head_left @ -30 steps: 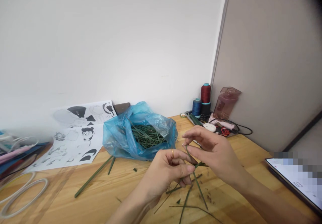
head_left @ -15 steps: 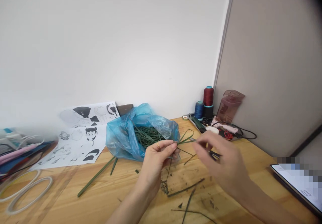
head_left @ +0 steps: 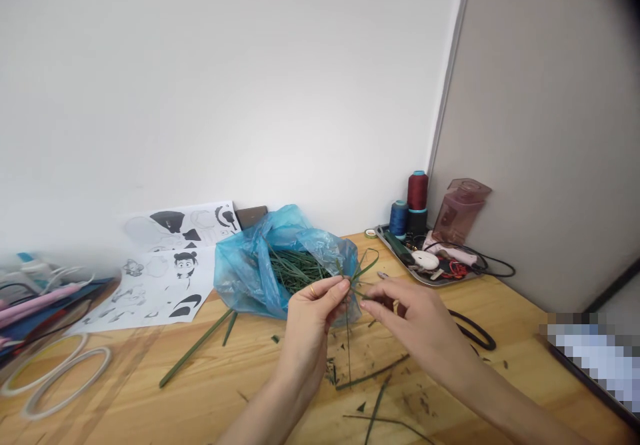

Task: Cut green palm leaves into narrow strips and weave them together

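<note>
Between thumb and fingers my left hand (head_left: 316, 308) pinches a small piece made of thin green leaf strips (head_left: 370, 258), with a loop rising to the right and a thin strand hanging down. My right hand (head_left: 407, 308) is closed on the end of one strip, just right of the left fingertips. Behind both hands lies a blue plastic bag (head_left: 245, 265), its mouth showing many green leaf strips (head_left: 295, 268). Partly covered by my right hand is a dark-handled tool (head_left: 477, 335), likely scissors, on the table.
Leaf scraps (head_left: 377, 398) litter the wooden table (head_left: 200, 405). Printed paper (head_left: 195, 278) and tape rolls (head_left: 70, 381) lie left. At the back right stand a metal tray (head_left: 440, 278), thread spools (head_left: 417, 191) and a pink bottle (head_left: 460, 211). A blurred-screen device (head_left: 595, 358) sits far right.
My right hand has come left and down toward my left hand and now grips a strip. The dark tool handle shows more. The view has shifted slightly.
</note>
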Motion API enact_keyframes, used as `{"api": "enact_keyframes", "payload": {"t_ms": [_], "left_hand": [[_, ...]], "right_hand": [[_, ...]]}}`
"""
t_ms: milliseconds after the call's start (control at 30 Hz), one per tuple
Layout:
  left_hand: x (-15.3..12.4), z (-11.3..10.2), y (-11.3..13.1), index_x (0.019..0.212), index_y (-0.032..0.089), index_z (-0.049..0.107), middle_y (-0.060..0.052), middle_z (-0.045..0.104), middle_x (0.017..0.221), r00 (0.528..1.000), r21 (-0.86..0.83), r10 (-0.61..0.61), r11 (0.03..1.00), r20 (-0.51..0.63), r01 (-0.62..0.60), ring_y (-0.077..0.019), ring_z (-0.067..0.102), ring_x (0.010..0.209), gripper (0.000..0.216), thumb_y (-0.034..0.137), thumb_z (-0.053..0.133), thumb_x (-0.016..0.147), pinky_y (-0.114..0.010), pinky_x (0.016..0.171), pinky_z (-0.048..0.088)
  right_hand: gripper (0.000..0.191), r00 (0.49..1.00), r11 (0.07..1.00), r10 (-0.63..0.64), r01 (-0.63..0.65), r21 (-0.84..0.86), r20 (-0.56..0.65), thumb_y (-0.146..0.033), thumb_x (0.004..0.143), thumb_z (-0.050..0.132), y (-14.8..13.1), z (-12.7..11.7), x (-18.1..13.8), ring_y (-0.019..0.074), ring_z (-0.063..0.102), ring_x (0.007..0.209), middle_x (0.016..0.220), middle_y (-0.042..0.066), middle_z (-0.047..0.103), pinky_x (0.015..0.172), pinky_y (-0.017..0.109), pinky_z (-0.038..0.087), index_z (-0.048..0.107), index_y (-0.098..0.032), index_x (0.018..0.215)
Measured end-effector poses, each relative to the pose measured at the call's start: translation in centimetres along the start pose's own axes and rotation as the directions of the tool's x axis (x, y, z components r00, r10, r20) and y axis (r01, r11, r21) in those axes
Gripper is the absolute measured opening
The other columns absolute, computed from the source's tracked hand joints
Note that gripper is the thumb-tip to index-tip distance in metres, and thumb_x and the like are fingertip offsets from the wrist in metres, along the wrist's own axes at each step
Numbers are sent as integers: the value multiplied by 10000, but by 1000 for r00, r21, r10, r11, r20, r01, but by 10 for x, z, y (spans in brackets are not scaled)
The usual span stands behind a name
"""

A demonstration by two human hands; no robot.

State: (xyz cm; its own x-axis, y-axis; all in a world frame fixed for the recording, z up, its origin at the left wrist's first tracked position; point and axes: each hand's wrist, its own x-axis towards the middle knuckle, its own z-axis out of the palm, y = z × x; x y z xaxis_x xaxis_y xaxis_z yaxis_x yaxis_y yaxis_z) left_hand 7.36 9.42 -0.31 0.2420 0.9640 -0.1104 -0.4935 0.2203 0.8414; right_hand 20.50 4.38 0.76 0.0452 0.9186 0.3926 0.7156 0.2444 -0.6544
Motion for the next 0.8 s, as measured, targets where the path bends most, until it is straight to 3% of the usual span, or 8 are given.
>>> {"api": "enact_keyframes", "payload": {"t_ms": [200,400,567,800], "left_hand": [[-5,3,-4,697,119,663,-30,663,681,999,-69,9,998,-53,-12,-69,579,606,152,152,710,556,-140,582,452],[-9,6,-2,656,133,661,-11,651,646,995,-129,31,991,-99,-44,-71,569,600,119,155,709,550,-141,551,443],[-13,8,1,660,136,667,-13,650,635,987,-81,98,991,-130,-109,-87,566,599,135,163,715,536,-163,547,435],[-18,10,1,733,153,671,-20,672,708,992,-10,111,994,-65,-111,-105,581,689,225,145,730,516,-196,657,432]], "right_hand": [[220,989,982,21,-48,184,149,-249,805,478,-5,4,-4,97,449,537,543,-52,492,505,191,316,519,-182,598],[255,959,938,17,-114,327,285,-230,814,445,-5,1,-2,104,494,571,560,-28,531,553,196,362,510,-157,579],[240,946,891,33,-174,420,323,-238,812,438,-10,0,-1,103,509,540,564,-17,546,535,199,401,510,-155,599],[240,951,879,92,-217,425,296,-237,803,438,-11,-3,-3,99,497,512,537,-19,535,500,189,398,517,-151,594]]}}
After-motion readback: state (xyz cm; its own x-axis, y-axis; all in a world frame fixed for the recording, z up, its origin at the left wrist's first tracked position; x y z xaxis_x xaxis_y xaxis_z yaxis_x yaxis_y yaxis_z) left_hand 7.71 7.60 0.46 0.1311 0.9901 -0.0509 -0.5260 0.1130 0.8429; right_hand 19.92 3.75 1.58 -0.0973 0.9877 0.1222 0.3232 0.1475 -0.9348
